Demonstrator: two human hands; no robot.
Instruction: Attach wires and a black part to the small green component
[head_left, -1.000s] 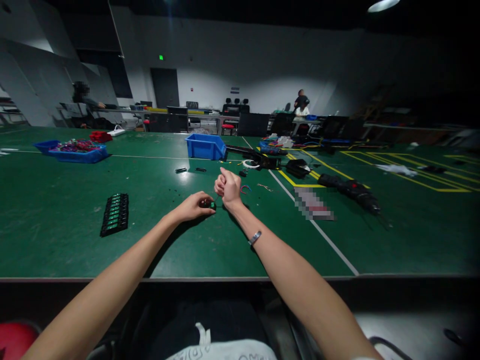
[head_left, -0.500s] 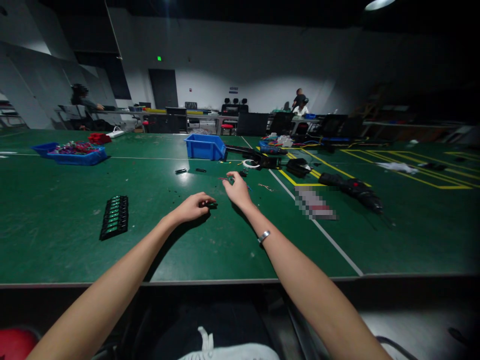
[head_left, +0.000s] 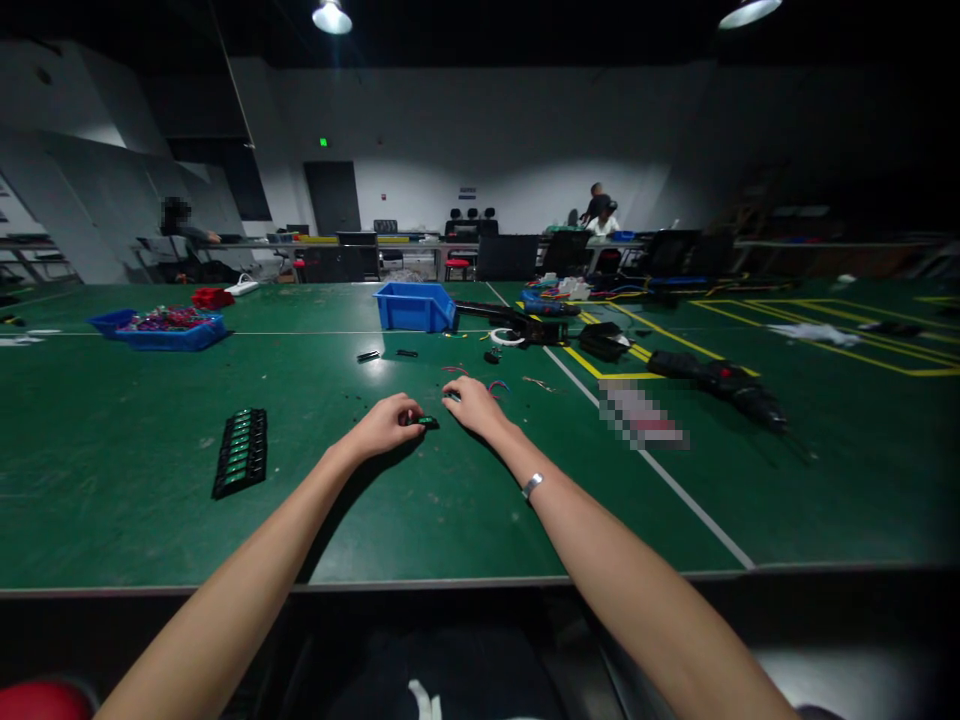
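My left hand point(head_left: 386, 425) is closed around a small black piece with a green circuit board point(head_left: 426, 422), which juts out past its fingertips just above the table. To its right is my right hand point(head_left: 474, 405), its thumb and fingers drawn together. A dark, shiny bit shows at those fingertips, too small to name. Thin red and blue wires point(head_left: 496, 386) curve out beside the right hand, and another red wire point(head_left: 454, 370) lies just beyond it. A row of green boards in black frames point(head_left: 240, 452) lies on the table at left.
An open blue bin point(head_left: 415, 307) stands beyond my hands. Farther left, a blue tray point(head_left: 176, 338) holds a heap of coloured wires. Two small black parts point(head_left: 368, 356) lie before the bin. A black power tool point(head_left: 720, 385) rests at right. People sit at distant benches.
My right hand has come back toward me, closer to my left hand, and the wires near it now show beside it. The left hand still holds the board piece. The view has tipped up slightly.
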